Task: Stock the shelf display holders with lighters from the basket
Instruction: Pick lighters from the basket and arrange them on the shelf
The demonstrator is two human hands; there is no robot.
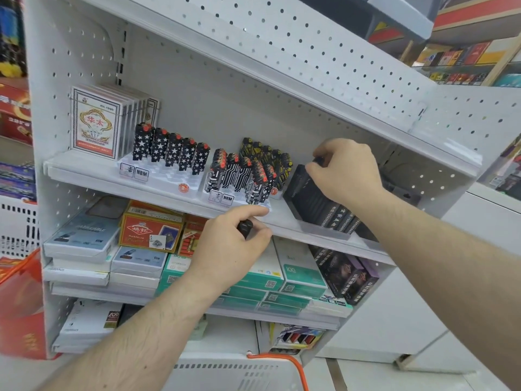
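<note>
Head view: right hand (345, 172) is pinching a dark lighter (320, 160) over the black holder (310, 196) near the shelf's (282, 221) right end. Left hand (234, 244) is gripping another black lighter (244, 227) at the front edge. White holders (169, 176) are sitting part-filled, so stocking is midway. Basket (225, 373) contents are cut off.

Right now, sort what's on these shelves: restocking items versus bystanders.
Job: black lighter in left hand; right hand at black holder; star lighters; white basket.
Bystanders: card packs; teal boxes.
</note>
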